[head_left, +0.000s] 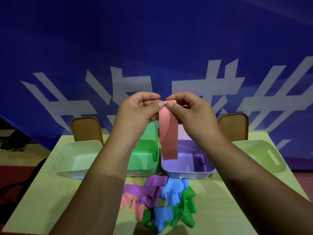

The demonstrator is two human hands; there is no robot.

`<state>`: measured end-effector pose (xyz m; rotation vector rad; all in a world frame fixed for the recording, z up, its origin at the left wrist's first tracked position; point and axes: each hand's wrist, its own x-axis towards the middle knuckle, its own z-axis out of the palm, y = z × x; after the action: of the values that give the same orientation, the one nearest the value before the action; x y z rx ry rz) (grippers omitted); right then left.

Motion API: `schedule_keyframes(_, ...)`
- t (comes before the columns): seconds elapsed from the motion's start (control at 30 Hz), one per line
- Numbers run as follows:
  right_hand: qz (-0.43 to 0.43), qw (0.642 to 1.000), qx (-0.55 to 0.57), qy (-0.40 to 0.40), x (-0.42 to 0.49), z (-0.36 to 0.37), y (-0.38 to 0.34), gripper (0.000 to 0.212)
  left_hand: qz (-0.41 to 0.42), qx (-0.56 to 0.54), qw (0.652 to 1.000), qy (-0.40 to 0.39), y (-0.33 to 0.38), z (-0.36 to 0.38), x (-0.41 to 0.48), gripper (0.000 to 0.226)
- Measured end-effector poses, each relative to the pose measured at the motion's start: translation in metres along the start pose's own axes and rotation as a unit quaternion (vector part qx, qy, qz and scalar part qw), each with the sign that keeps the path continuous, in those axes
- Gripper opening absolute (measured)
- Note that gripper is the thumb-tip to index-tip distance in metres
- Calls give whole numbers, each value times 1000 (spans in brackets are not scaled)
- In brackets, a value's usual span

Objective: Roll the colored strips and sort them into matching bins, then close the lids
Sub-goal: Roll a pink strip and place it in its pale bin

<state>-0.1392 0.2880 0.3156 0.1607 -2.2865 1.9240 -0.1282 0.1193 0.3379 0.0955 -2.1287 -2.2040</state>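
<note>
Head view, looking down over two bare forearms at a pale green table (42,192). Near the centre of the picture, the left hand (137,109) and right hand (189,111) meet, each pinching the top end of a pink strip (168,136) between thumb and curled fingers; the top edge looks folded or just starting to curl. The rest of the strip hangs straight down toward 6 o'clock, in the air above the gap between two open bins. Just left of the hanging strip is the green bin (147,160), holding a small green roll (154,156). Just right of it is the purple bin (186,172), holding a purple roll (201,159). At 8 o'clock stands a pale bin (74,158), with a brown lid (86,129) upright behind it. At 4 o'clock stands another pale bin (264,155), with a second brown lid (233,128) upright behind it. At 6 o'clock, nearer the viewer than the bins, lies a loose pile of strips (157,202) in purple, blue, green and pink, overlapping one another. From 9 through 12 to 3 o'clock hangs a blue banner (152,48) with large white characters.
</note>
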Motion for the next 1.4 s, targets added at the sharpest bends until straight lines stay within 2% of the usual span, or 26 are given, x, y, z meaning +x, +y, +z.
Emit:
schedule_keyframes(0.23, 24, 1000, 9, -11, 0, -27, 4, 14, 26, 48, 999, 5, -9, 21, 6, 27)
schedule_keyframes(0.37, 48, 998, 19, -26, -1, -43, 6, 8, 36, 55, 998, 2, -13, 33, 6, 29)
schedule_keyframes(0.53, 31, 999, -1, -26, 2, -58, 12, 6, 32, 49, 998, 0, -16, 47, 1, 31)
schedule_keyframes(0.73, 5, 1000, 7, -27, 0, -66, 19, 11, -2, 2, 1000, 16, -16, 60, -11, 18)
schedule_keyframes(0.83, -5, 999, 10, -30, -4, -64, 21, 17, -18, 1, 1000, 15, -19, 61, -16, 11)
schedule_keyframes(0.93, -1, 999, 8, -36, -8, -59, 21, 14, -8, 8, 1000, 16, -22, 59, -19, 8)
schedule_keyframes(1.17, 36, 998, 8, -59, -5, -37, 17, 9, 8, 31, 999, 42, -25, 35, -15, 15)
schedule_keyframes(1.4, 25, 997, -28, -62, 0, -7, 13, 8, 27, 25, 999, 30, -27, 2, -5, 25)
